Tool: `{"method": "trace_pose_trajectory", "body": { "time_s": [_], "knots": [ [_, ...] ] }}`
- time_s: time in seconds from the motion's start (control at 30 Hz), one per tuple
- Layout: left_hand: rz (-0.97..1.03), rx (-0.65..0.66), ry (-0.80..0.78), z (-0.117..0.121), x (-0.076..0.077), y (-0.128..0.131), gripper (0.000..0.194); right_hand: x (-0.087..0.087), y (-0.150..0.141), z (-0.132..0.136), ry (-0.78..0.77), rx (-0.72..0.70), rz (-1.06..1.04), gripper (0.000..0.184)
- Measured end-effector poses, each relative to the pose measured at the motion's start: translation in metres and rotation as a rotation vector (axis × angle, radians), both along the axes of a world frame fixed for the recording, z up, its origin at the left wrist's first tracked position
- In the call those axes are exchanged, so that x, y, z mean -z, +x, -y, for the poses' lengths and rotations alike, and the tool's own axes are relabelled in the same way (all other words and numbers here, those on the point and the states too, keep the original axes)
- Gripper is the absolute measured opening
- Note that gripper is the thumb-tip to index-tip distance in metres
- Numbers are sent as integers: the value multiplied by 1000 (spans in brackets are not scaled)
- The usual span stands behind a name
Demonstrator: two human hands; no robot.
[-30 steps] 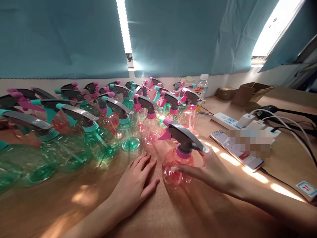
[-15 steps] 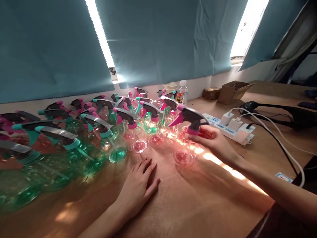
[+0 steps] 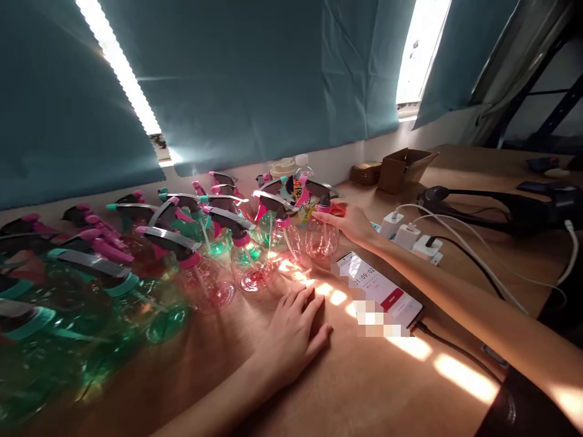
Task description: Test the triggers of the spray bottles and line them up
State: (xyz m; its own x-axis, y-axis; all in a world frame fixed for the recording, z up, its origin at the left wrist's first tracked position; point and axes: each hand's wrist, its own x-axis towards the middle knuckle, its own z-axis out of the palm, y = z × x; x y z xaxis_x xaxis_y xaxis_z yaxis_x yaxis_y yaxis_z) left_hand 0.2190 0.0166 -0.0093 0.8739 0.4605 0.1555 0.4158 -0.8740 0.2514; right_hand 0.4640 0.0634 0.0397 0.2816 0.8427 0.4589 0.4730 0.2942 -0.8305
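Observation:
My right hand (image 3: 348, 223) has its fingers around the neck of a clear pink spray bottle (image 3: 322, 238) with a dark grey and pink trigger head. That bottle stands upright at the right end of the group, its base seemingly on the table. Palm down with fingers spread, my left hand (image 3: 296, 328) lies on the tabletop and holds nothing. Nearest to it is another pink spray bottle (image 3: 253, 276). Green spray bottles (image 3: 166, 321) with teal collars stand farther left, overlapping one another.
Between my hands and forearms lies a phone (image 3: 387, 294) with a cable plugged in. White chargers (image 3: 407, 237) sit in a power strip at right, with cords trailing. Behind are an open cardboard box (image 3: 405, 170), a labelled clear bottle (image 3: 302, 167) and blue curtains (image 3: 250, 79).
My right hand has carried the pink spray bottle back to the row's right end. The view has turned slightly right. A phone now shows on the table. My left hand stays flat.

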Motion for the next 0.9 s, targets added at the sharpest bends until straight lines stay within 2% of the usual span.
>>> {"method": "trace_pose_trajectory", "body": {
  "time_s": [0.17,0.67,0.73,0.9],
  "knots": [
    [19,28,-13,-4,1,11,41,9,1,-9,-24,-3,69,30],
    [39,42,-24,-4,0,12,38,4,-14,6,-94,43,139,39],
    [45,43,-18,-4,0,12,38,4,-16,10,-101,69,144,44],
    [61,41,5,-3,3,3,40,6,-16,24,-136,231,164,78]
  ]
}}
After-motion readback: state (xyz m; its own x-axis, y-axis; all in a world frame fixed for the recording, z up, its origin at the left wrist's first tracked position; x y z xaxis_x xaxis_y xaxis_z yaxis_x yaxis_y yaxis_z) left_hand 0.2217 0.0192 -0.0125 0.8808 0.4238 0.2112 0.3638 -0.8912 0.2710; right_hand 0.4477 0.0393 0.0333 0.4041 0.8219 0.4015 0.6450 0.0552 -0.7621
